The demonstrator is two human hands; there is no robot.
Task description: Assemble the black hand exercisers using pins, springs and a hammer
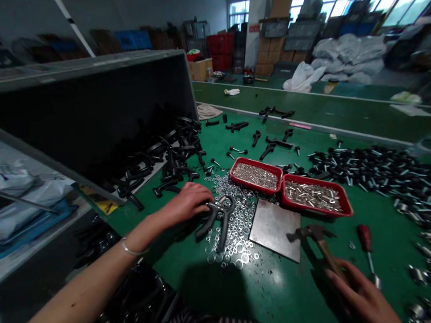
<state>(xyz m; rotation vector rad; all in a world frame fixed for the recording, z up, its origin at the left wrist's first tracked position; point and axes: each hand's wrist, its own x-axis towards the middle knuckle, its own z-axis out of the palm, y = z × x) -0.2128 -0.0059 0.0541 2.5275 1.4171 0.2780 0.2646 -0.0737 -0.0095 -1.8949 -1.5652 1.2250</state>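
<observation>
My right hand (359,289) is wrapped round the wooden handle of a hammer (326,252). The hammer's head is over the right edge of a flat metal plate (276,229). On the left, the curled fingers of my left hand (193,200) pinch the upper end of a black curved handle (208,223). Beside it is a second black handle with a ring-shaped end (224,228). Beneath both, many shiny metal rings (237,237) are spread on the green tabletop. My fingers partly hide the pinched end.
Two red trays (348,212) of small metal pins stand behind the plate. A red-handled screwdriver (365,243) lies to the right. Black-headed bolts (363,168) and metal sleeves (429,271) cover the right side. A large grey crate (192,85) lies on its side at left, spilling black handles (175,159).
</observation>
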